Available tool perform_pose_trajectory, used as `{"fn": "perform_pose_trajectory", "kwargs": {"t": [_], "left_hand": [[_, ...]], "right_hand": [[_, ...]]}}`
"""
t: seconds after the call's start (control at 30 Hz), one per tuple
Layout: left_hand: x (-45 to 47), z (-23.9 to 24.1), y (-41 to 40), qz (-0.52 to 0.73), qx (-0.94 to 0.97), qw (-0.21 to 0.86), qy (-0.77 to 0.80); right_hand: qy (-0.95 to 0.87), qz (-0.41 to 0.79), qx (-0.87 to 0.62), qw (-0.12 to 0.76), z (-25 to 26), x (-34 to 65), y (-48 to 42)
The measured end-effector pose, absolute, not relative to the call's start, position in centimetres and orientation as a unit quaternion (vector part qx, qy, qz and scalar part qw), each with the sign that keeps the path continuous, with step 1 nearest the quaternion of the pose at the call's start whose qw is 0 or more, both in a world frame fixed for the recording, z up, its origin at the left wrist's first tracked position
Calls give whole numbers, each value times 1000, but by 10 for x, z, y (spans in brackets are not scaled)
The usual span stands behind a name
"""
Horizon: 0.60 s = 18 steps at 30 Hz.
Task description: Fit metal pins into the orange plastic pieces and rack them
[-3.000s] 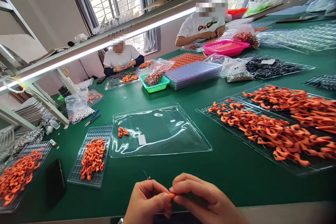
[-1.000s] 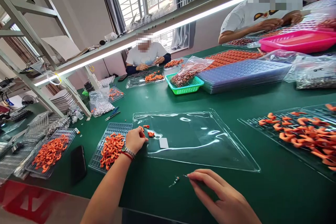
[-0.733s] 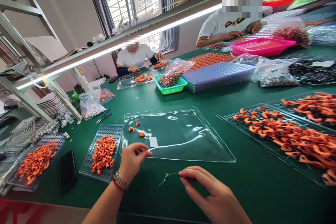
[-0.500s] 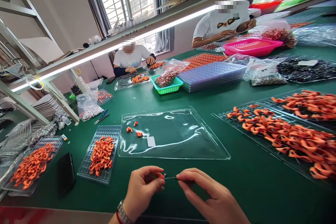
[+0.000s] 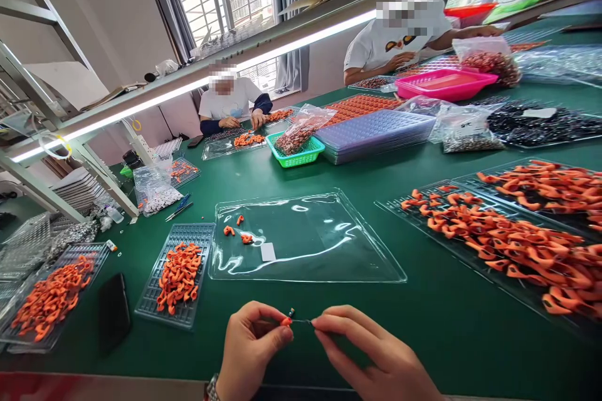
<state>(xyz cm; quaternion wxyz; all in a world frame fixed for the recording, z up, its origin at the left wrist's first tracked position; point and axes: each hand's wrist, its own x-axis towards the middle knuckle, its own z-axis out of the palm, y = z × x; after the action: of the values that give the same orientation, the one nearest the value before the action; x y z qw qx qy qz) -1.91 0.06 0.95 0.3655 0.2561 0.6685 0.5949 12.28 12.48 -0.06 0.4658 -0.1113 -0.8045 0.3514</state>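
My left hand (image 5: 251,348) pinches a small orange part (image 5: 286,321) at its fingertips, close to the table's near edge. My right hand (image 5: 371,357) grips a thin dark pin (image 5: 301,321) whose tip meets the orange part. Both hands hover just above the green table (image 5: 423,307). Beyond them lies a clear plastic sheet (image 5: 305,238) with three loose orange parts (image 5: 237,232) and a small white tag (image 5: 268,252). A gridded tray (image 5: 176,276) heaped with orange parts sits to the left of the sheet.
A black phone (image 5: 113,310) and another tray of orange parts (image 5: 49,297) lie at the left. Large trays of orange pieces (image 5: 508,238) fill the right. Further back are a green basket (image 5: 296,150), stacked trays (image 5: 376,131), a pink tray (image 5: 442,84) and two seated people (image 5: 230,106) working.
My left hand reached out to the clear sheet and left an orange part there, then came back with another to meet the right hand's pin near the table edge.
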Motion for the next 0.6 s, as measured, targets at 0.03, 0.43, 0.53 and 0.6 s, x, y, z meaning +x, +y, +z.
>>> {"fn": "perform_pose_trajectory", "kwargs": {"t": [0.03, 0.43, 0.53, 0.6], "left_hand": [[-19, 9, 1, 594, 257, 366, 669], [-18, 14, 2, 586, 297, 336, 675], [-17, 16, 1, 569, 308, 336, 685], [-16, 17, 1, 566, 309, 338, 686]], "right_hand": [[-806, 348, -111, 467, -1, 123, 125], [-812, 381, -89, 433, -3, 126, 126], [-815, 400, -78, 411, -2, 126, 128], [-814, 413, -74, 401, -1, 126, 129]]}}
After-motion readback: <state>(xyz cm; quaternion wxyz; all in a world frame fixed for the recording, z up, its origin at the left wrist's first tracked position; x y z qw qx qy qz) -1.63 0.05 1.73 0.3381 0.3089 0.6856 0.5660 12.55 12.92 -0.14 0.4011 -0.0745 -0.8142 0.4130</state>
